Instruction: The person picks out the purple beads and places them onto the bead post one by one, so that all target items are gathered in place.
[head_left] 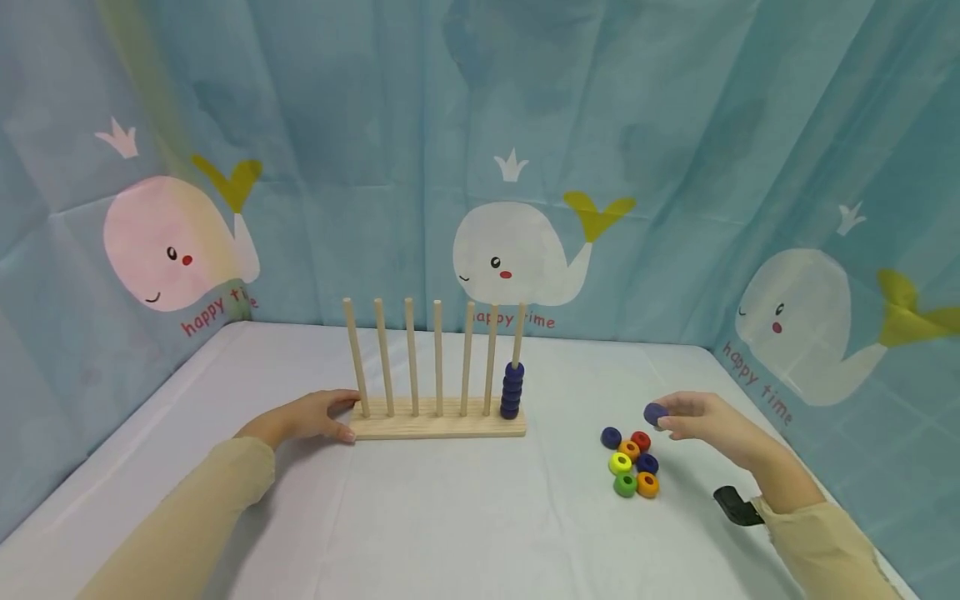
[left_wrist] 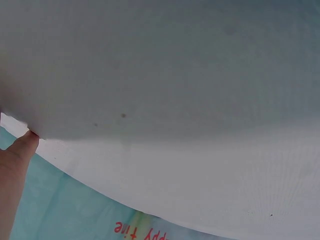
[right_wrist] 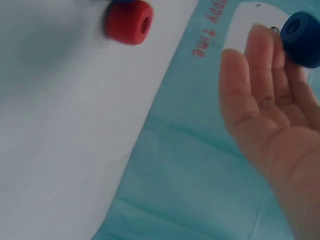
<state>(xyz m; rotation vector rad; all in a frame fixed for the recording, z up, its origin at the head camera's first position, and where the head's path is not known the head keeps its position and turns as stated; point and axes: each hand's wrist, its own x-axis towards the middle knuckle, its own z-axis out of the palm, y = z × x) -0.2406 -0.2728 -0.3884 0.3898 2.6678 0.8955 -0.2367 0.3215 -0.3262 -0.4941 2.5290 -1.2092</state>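
A wooden peg stand (head_left: 438, 425) with several upright pegs stands on the table, several dark blue beads (head_left: 512, 392) stacked on its rightmost peg. My left hand (head_left: 311, 417) grips the left end of its base, thumb at the front corner and fingers behind. In the left wrist view only part of the left hand (left_wrist: 17, 155) shows at the edge. Raised on the right, my right hand (head_left: 697, 421) pinches a blue bead (head_left: 655, 414) between thumb and fingertips. The right wrist view shows this blue bead (right_wrist: 305, 42) at the fingertips, its hole visible.
Left of and below the right hand lies a loose cluster: blue (head_left: 611, 437), red (head_left: 641, 442), orange (head_left: 629, 451), yellow (head_left: 619, 463) and green beads (head_left: 625, 485). A white cloth (head_left: 450, 517) covers the table. Blue whale-print curtains (head_left: 360, 167) hang behind and at the sides.
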